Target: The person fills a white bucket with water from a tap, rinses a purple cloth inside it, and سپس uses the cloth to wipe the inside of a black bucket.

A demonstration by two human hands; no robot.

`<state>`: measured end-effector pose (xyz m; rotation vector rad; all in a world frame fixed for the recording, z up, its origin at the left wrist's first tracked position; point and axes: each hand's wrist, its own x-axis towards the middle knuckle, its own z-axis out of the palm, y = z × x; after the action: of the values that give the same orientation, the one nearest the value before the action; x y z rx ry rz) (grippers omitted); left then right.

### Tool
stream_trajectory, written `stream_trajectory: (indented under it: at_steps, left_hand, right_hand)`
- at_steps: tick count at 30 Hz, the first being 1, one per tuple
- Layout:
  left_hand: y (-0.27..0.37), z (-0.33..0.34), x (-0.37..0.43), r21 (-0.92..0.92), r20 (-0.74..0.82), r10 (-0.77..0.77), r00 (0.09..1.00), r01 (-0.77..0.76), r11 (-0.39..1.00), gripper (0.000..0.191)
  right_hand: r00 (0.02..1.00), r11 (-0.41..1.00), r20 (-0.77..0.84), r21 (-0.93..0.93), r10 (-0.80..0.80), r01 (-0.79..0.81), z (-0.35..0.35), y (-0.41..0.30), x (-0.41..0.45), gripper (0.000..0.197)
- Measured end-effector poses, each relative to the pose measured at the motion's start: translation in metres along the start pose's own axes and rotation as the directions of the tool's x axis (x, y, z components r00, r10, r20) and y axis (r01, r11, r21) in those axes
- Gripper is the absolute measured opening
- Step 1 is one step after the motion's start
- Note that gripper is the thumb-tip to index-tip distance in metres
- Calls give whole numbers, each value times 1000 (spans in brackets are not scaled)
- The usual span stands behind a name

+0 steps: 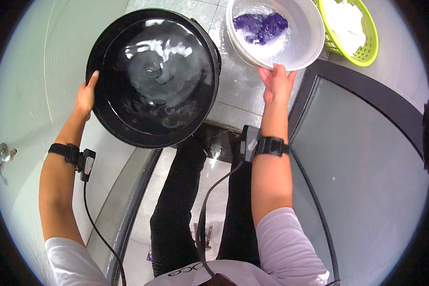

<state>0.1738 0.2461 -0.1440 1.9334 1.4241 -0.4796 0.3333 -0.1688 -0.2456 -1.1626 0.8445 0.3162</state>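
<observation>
A large black bucket (153, 139) filled with clear rippling liquid takes up the upper left. My left hand (86, 94) grips its left rim, with the thumb on top and the other fingers hidden behind the wall. To its right is a translucent plastic tub (307, 39) with a wet purple cloth (261, 28) inside, lying in what looks like a little water. My right hand (277, 82) is at the tub's near rim, fingertips against its edge; whether it grips the rim firmly is hard to see.
A lime-green slotted basket (368, 46) holding white cloth (346, 28) stands at the upper right. On the right is a dark-framed frosted door panel (364, 150). A metal tap (5, 157) juts from the left wall. Wet grey tiles (239, 89) lie beneath; cables hang from both wrist straps.
</observation>
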Motion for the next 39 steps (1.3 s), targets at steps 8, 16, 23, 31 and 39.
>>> stream_trajectory:
  at_steps: [8, 16, 23, 31, 39]
  left_hand:
    - [12, 9, -12, 86, -31, 16, 999, -13, 996, 77]
    - [-43, 2, 21, 121, -108, 115, 987, -102, 987, 72]
    - [-48, 5, 0, -258, 81, -110, 991, 127, 958, 54]
    - [-76, 43, -39, -430, -415, -415, 809, 227, 874, 79]
    - [-1, 129, -117, -811, -96, -840, 534, 448, 377, 38]
  right_hand:
    - [963, 880, 256, -473, 83, 50, 30, -25, 13, 61]
    - [841, 715, 142, -611, 521, -340, 19, 44, -173, 88]
    - [916, 872, 310, -483, 253, -78, 62, 74, -166, 75]
    - [893, 752, 440, -619, 93, 227, 107, 39, -102, 59]
    - [872, 654, 470, -703, 134, 279, 79, 47, -85, 47]
